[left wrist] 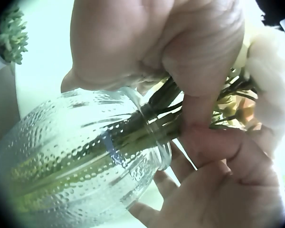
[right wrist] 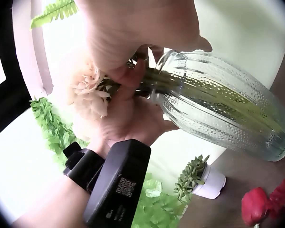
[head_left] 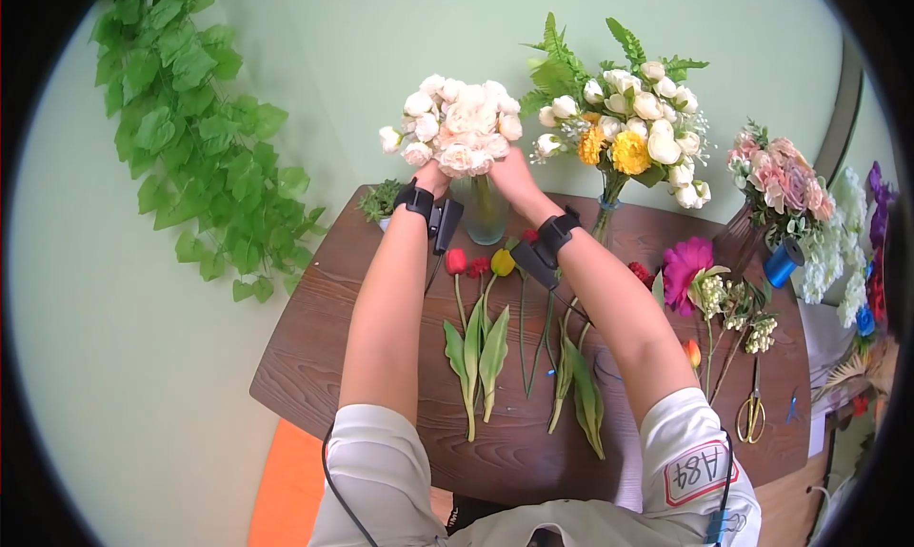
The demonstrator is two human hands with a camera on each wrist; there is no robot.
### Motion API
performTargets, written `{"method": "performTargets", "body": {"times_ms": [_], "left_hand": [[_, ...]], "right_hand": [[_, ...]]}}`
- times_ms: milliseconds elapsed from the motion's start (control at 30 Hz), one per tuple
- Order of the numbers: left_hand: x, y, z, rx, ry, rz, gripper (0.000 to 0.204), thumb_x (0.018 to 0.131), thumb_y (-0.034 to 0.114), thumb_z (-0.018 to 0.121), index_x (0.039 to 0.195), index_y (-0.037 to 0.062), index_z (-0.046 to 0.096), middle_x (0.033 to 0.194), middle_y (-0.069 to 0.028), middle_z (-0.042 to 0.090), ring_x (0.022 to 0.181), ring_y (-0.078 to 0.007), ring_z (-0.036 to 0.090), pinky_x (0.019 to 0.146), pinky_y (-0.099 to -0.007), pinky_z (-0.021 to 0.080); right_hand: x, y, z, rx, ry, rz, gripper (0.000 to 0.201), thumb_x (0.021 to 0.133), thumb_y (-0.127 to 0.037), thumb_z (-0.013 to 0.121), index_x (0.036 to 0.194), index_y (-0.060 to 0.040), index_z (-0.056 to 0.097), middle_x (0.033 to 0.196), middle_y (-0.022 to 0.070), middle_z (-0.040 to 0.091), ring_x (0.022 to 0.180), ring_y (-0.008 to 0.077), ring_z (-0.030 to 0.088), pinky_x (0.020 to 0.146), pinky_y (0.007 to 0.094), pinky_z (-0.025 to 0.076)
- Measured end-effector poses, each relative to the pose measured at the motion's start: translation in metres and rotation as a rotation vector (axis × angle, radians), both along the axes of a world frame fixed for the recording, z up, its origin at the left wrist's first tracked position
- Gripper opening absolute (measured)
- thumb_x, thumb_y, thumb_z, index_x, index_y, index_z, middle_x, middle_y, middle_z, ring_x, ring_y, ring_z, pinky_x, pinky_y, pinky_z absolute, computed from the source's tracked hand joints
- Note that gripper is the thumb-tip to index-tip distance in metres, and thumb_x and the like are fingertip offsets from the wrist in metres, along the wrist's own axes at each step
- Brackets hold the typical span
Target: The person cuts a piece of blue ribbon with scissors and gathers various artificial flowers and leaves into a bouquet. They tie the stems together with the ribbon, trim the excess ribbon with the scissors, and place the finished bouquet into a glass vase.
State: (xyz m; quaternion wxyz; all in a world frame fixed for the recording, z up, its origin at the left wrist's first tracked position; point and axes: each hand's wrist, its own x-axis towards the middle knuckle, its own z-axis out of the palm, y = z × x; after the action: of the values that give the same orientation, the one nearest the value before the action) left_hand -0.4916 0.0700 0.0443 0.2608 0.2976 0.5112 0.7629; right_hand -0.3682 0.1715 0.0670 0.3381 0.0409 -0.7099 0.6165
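A bunch of pale pink and cream flowers [head_left: 466, 123] stands in a textured clear glass vase [head_left: 486, 214] at the back of the table. My left hand [head_left: 433, 178] and right hand [head_left: 512, 176] are at the vase's neck, under the blooms. In the left wrist view, fingers of both hands curl round the green stems [left wrist: 173, 123] just above the glass rim; a blue band [left wrist: 113, 149] shows round the stems inside. The right wrist view has the vase [right wrist: 218, 104] lying across the picture, with stems running down inside it.
Red and yellow tulips [head_left: 473, 347] and other stems lie on the wooden table [head_left: 324, 328]. Right of the vase stand a white and yellow bouquet [head_left: 628, 147] and a pink bouquet [head_left: 781, 185]. Scissors [head_left: 751, 414] and a blue spool [head_left: 784, 262] are at the right; a small potted plant [right wrist: 209, 180] is at the left.
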Motion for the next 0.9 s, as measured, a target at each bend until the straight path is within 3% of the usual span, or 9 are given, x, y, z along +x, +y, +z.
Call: {"method": "performTargets", "body": {"times_ms": [67, 167, 267, 367, 533, 567, 633, 700, 900], "left_hand": [[0.019, 0.003, -0.002, 0.055, 0.104, 0.068, 0.044, 0.083, 0.022, 0.049, 0.122, 0.0080, 0.034, 0.123, -0.0049, 0.040, 0.111, -0.0171, 0.039, 0.091, -0.0306, 0.033], [0.044, 0.010, 0.005, -0.377, 0.831, 0.536, 0.043, 0.079, 0.014, 0.052, 0.118, 0.0036, 0.039, 0.121, -0.0094, 0.042, 0.111, -0.0226, 0.039, 0.090, -0.0318, 0.034], [0.046, 0.014, 0.006, -0.629, 0.934, 0.496, 0.042, 0.079, 0.017, 0.051, 0.117, 0.0039, 0.040, 0.120, -0.0117, 0.043, 0.111, -0.0248, 0.040, 0.090, -0.0317, 0.033], [0.043, 0.016, 0.007, -0.640, 1.010, 0.485, 0.043, 0.080, 0.024, 0.049, 0.118, 0.0068, 0.040, 0.121, -0.0122, 0.042, 0.112, -0.0250, 0.039, 0.091, -0.0328, 0.032], [0.024, 0.020, 0.013, -0.826, 1.215, 0.419, 0.049, 0.081, 0.033, 0.048, 0.123, 0.0097, 0.036, 0.128, -0.0100, 0.034, 0.116, -0.0233, 0.033, 0.094, -0.0326, 0.029], [0.022, 0.020, 0.013, -0.823, 1.220, 0.418, 0.049, 0.081, 0.033, 0.048, 0.123, 0.0097, 0.036, 0.128, -0.0100, 0.034, 0.116, -0.0233, 0.033, 0.094, -0.0326, 0.029], [0.020, 0.018, 0.014, -0.380, 1.136, 0.264, 0.049, 0.079, 0.029, 0.050, 0.122, 0.0095, 0.035, 0.127, -0.0085, 0.035, 0.114, -0.0214, 0.035, 0.091, -0.0358, 0.031], [0.023, 0.017, 0.014, -0.345, 1.096, 0.282, 0.048, 0.079, 0.028, 0.050, 0.121, 0.0088, 0.036, 0.126, -0.0085, 0.036, 0.113, -0.0210, 0.036, 0.091, -0.0353, 0.032], [0.036, 0.020, 0.026, -0.141, 0.841, 0.387, 0.043, 0.079, 0.022, 0.050, 0.117, 0.0046, 0.039, 0.119, -0.0084, 0.041, 0.106, -0.0185, 0.041, 0.086, -0.0327, 0.035]], "right_hand": [[-0.008, 0.004, -0.010, 0.041, -0.006, -0.030, 0.038, 0.071, -0.010, 0.055, 0.105, 0.0034, 0.047, 0.100, 0.0163, 0.056, 0.097, 0.0269, 0.052, 0.083, 0.0326, 0.038], [-0.004, -0.006, -0.014, 0.079, 0.061, -0.177, 0.035, 0.073, -0.008, 0.051, 0.106, 0.0033, 0.046, 0.103, 0.0185, 0.052, 0.099, 0.0310, 0.049, 0.086, 0.0338, 0.036], [-0.003, -0.011, -0.017, 0.042, 0.206, -0.158, 0.034, 0.073, -0.004, 0.047, 0.107, 0.0025, 0.046, 0.108, 0.0202, 0.048, 0.103, 0.0343, 0.044, 0.087, 0.0358, 0.034], [-0.003, -0.012, -0.026, 0.416, 0.297, -0.422, 0.038, 0.071, 0.001, 0.044, 0.109, 0.0000, 0.045, 0.110, 0.0207, 0.044, 0.103, 0.0371, 0.038, 0.087, 0.0413, 0.033], [0.002, -0.019, -0.027, 0.474, 0.265, -0.496, 0.038, 0.071, 0.003, 0.042, 0.109, 0.0013, 0.043, 0.111, 0.0213, 0.041, 0.105, 0.0381, 0.035, 0.089, 0.0418, 0.030], [0.003, -0.020, -0.027, 0.459, 0.223, -0.468, 0.039, 0.070, 0.003, 0.042, 0.109, 0.0023, 0.042, 0.112, 0.0215, 0.040, 0.106, 0.0386, 0.034, 0.090, 0.0420, 0.029], [0.005, -0.025, -0.027, 0.457, 0.225, -0.507, 0.036, 0.068, 0.003, 0.043, 0.104, 0.0043, 0.044, 0.109, 0.0226, 0.041, 0.103, 0.0393, 0.035, 0.089, 0.0426, 0.029], [0.008, -0.030, -0.031, 0.457, 0.226, -0.545, 0.034, 0.065, 0.003, 0.044, 0.099, 0.0064, 0.046, 0.106, 0.0238, 0.042, 0.100, 0.0399, 0.036, 0.088, 0.0431, 0.029], [0.031, -0.044, -0.027, 0.507, 0.059, -0.524, 0.050, 0.068, -0.003, 0.045, 0.116, 0.0020, 0.032, 0.119, 0.0211, 0.033, 0.113, 0.0404, 0.026, 0.092, 0.0463, 0.027]]}}
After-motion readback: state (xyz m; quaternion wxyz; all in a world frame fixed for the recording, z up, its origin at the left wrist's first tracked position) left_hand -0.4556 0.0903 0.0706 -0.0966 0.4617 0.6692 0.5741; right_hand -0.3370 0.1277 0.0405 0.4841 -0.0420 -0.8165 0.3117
